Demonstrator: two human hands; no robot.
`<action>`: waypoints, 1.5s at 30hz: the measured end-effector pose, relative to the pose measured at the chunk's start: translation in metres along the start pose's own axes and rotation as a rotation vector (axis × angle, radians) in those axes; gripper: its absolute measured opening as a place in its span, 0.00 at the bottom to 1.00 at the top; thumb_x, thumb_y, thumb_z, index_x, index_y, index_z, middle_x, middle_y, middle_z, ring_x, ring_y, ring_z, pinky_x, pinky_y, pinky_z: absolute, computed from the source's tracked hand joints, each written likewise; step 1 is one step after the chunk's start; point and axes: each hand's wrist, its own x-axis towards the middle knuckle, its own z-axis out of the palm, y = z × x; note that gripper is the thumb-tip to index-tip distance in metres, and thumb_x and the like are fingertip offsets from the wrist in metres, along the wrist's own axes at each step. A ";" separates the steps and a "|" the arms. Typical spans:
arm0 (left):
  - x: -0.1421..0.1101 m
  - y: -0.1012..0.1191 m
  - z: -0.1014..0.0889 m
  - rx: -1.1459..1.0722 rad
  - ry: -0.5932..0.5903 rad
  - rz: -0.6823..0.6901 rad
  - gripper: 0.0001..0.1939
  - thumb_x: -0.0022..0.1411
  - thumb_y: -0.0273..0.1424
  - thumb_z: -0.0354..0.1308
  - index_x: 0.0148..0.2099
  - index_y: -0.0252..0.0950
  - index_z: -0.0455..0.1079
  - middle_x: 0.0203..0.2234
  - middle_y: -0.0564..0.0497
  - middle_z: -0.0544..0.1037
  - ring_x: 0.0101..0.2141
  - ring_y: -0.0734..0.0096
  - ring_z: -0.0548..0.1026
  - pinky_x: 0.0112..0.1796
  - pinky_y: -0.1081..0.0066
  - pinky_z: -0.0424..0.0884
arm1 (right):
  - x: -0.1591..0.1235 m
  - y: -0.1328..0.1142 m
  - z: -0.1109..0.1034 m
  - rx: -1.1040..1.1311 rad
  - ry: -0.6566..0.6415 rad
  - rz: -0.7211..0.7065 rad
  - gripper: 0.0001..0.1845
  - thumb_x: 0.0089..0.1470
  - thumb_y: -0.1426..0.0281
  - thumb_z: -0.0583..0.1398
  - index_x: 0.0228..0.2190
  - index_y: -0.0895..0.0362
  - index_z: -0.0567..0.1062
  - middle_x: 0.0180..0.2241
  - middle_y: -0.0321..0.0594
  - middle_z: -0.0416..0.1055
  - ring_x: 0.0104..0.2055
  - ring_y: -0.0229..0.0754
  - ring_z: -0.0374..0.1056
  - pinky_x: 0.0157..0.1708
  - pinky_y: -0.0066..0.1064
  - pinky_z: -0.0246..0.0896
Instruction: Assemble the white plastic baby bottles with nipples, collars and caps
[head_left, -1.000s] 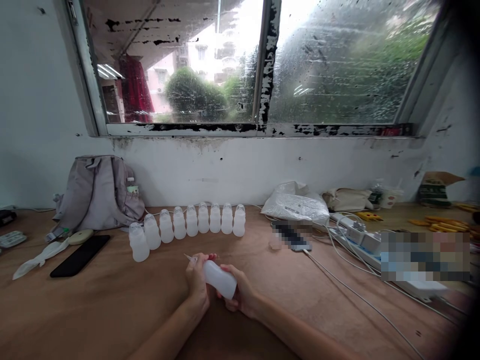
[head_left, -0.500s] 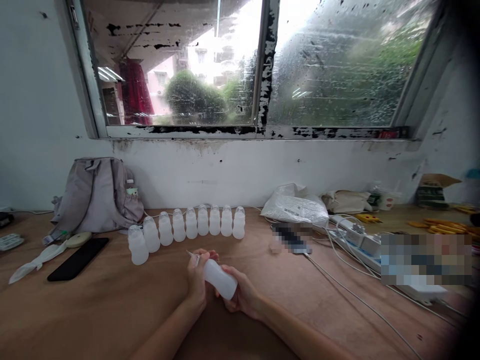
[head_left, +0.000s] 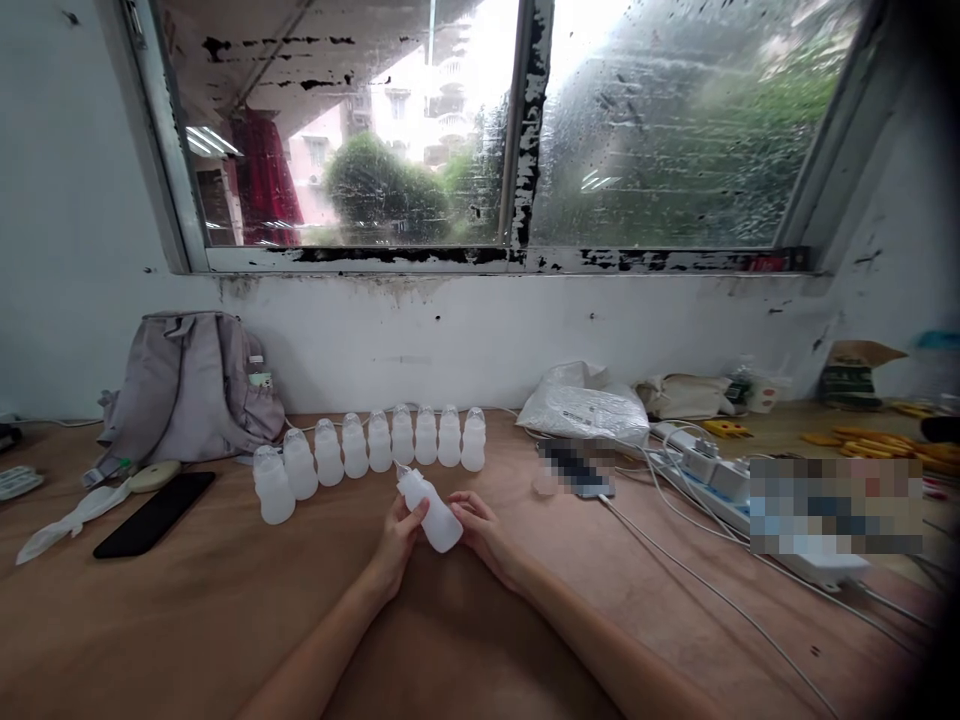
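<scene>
A frosted white squeeze bottle (head_left: 436,518) with a thin pointed nozzle is tilted over the table, its tip toward the upper left. My left hand (head_left: 401,535) is closed around its upper left side, thumb lying across the front. At the bottle's lower right side is my right hand (head_left: 484,530), its fingers loosely spread and the fingertips at or very near the plastic. Behind them, several similar bottles stand upright in a curved row, among them one at the left end (head_left: 274,488) and one at the right end (head_left: 473,440), with clear caps on top.
Left of the row lie a black phone (head_left: 154,515), a white plastic strip (head_left: 75,522) and a grey backpack (head_left: 191,385). Toward the right are a silvery bubble-wrap bag (head_left: 585,405), a phone on a cable (head_left: 592,482) and a power strip (head_left: 817,565) with plugs and cords.
Both hands have moved up and slightly forward with the bottle. My right hand has loosened from around the bottle's lower end, and the nozzle now shows above my left hand.
</scene>
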 end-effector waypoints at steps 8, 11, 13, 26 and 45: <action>0.003 0.003 -0.004 0.001 0.101 0.038 0.19 0.48 0.38 0.60 0.43 0.36 0.67 0.38 0.49 0.72 0.40 0.66 0.69 0.39 0.71 0.64 | 0.025 -0.008 -0.061 -0.644 0.563 -0.251 0.15 0.42 0.65 0.56 0.34 0.56 0.62 0.21 0.31 0.60 0.18 0.35 0.59 0.17 0.27 0.55; 0.004 0.001 -0.005 0.044 0.140 0.028 0.20 0.46 0.38 0.61 0.43 0.37 0.66 0.37 0.49 0.72 0.37 0.67 0.70 0.37 0.71 0.64 | 0.028 -0.024 -0.087 -0.766 0.704 -0.332 0.20 0.41 0.72 0.54 0.40 0.58 0.61 0.23 0.33 0.60 0.24 0.39 0.62 0.27 0.31 0.57; 0.005 -0.001 -0.008 0.068 0.191 0.015 0.21 0.45 0.38 0.62 0.42 0.37 0.66 0.35 0.49 0.72 0.35 0.68 0.71 0.35 0.72 0.64 | 0.027 -0.034 -0.104 -1.053 0.846 -0.340 0.23 0.42 0.73 0.53 0.44 0.63 0.60 0.24 0.38 0.63 0.28 0.43 0.64 0.31 0.33 0.57; 0.001 0.007 -0.005 0.106 0.179 0.025 0.18 0.45 0.40 0.61 0.38 0.37 0.67 0.31 0.52 0.72 0.30 0.71 0.70 0.30 0.75 0.63 | 0.028 -0.030 -0.117 -1.251 0.786 -0.203 0.16 0.45 0.67 0.56 0.37 0.63 0.66 0.25 0.42 0.68 0.29 0.44 0.67 0.30 0.32 0.59; 0.004 0.001 -0.016 0.824 0.117 0.233 0.19 0.40 0.37 0.63 0.38 0.39 0.71 0.34 0.47 0.75 0.38 0.59 0.69 0.39 0.65 0.63 | 0.012 -0.032 -0.050 -0.214 0.292 -0.003 0.14 0.42 0.62 0.62 0.28 0.58 0.67 0.25 0.38 0.70 0.20 0.36 0.68 0.16 0.25 0.63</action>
